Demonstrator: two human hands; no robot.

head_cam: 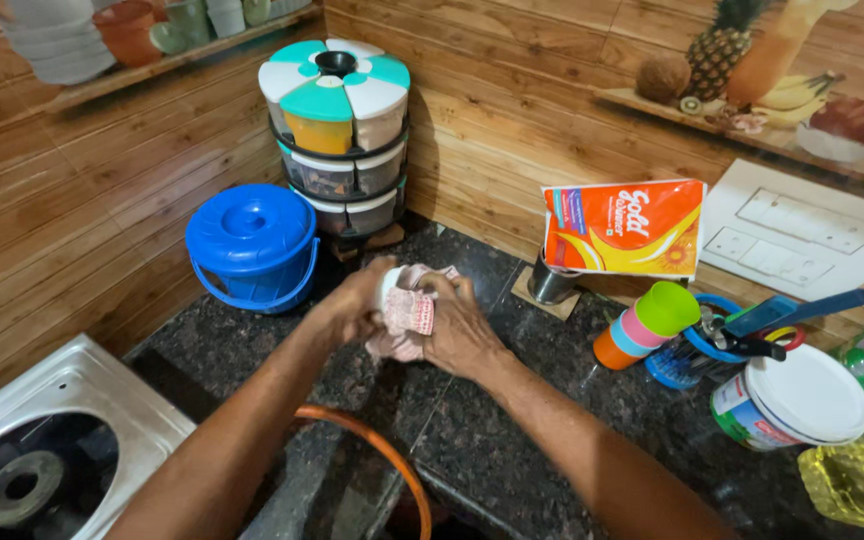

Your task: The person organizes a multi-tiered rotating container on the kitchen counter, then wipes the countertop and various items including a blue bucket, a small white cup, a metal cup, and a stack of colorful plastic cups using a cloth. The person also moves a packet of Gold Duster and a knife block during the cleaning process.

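We hold a small white cup (389, 287) in our left hand (352, 305). Our right hand (457, 330) squeezes a pink cloth (407, 318) against it. Both grips are closed tight, above the dark worktop (512, 420).

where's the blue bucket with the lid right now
In the head view the blue bucket stands at upper left on the dark counter, against the wooden wall, just left of the stacked spice rack and beyond the left hand.
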